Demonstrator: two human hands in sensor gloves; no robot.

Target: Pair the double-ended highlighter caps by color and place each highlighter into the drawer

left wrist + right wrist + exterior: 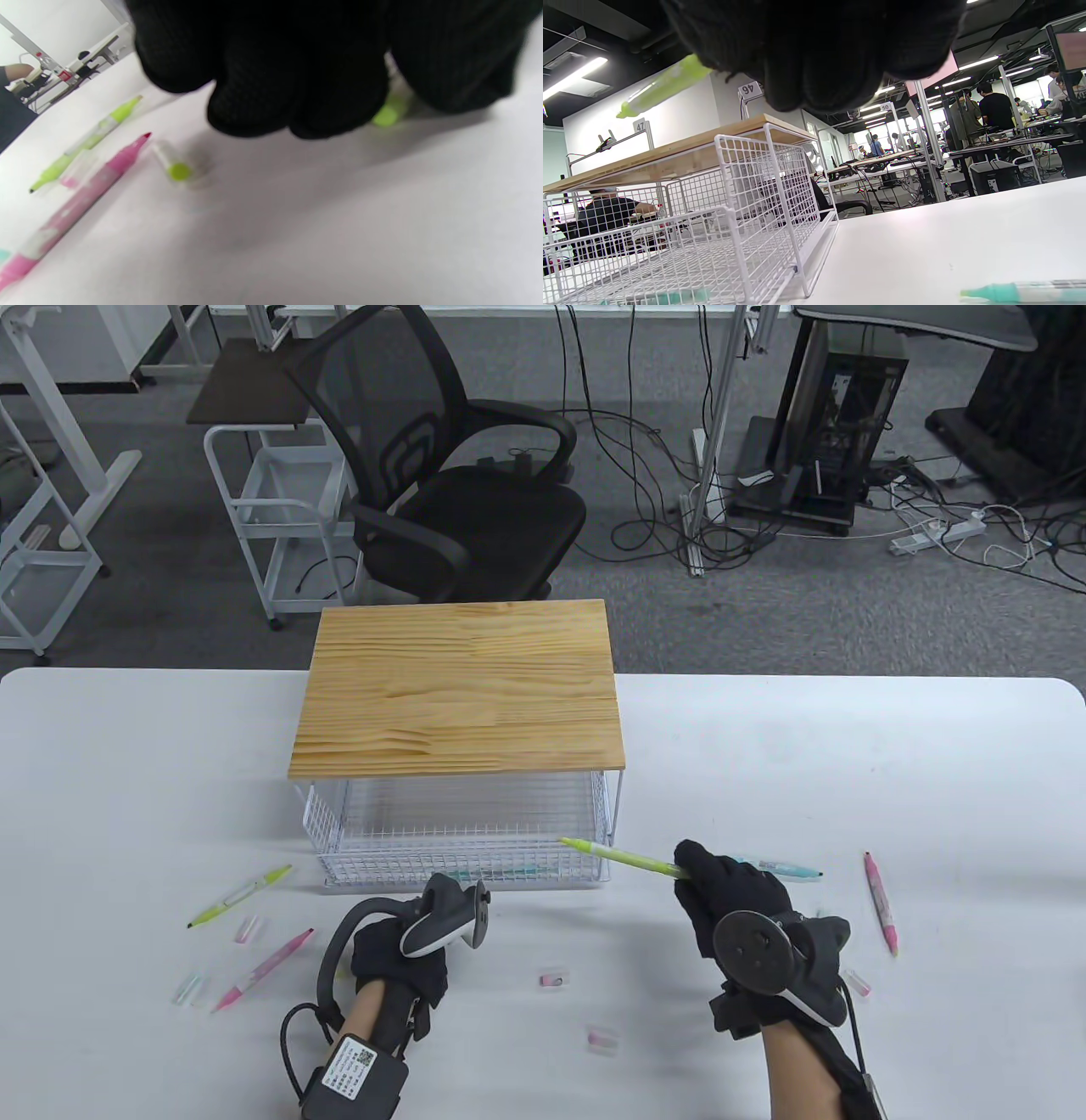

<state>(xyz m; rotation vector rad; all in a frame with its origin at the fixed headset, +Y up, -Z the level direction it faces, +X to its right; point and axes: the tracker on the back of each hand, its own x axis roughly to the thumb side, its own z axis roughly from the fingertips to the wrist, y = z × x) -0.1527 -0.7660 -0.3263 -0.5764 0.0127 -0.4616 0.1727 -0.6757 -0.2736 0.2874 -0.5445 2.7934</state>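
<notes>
My right hand grips a green highlighter above the table, with its uncapped tip at the right front corner of the open wire drawer. In the right wrist view the highlighter sticks out left from under the glove. My left hand is down on the table, and its fingers and thumb curl round a green cap. A second green cap lies just left of it. A teal highlighter lies inside the drawer.
On the left lie a green highlighter, a pink highlighter and loose caps. On the right lie a teal highlighter and a pink one. Pink caps sit between my hands. A wooden-topped rack covers the drawer.
</notes>
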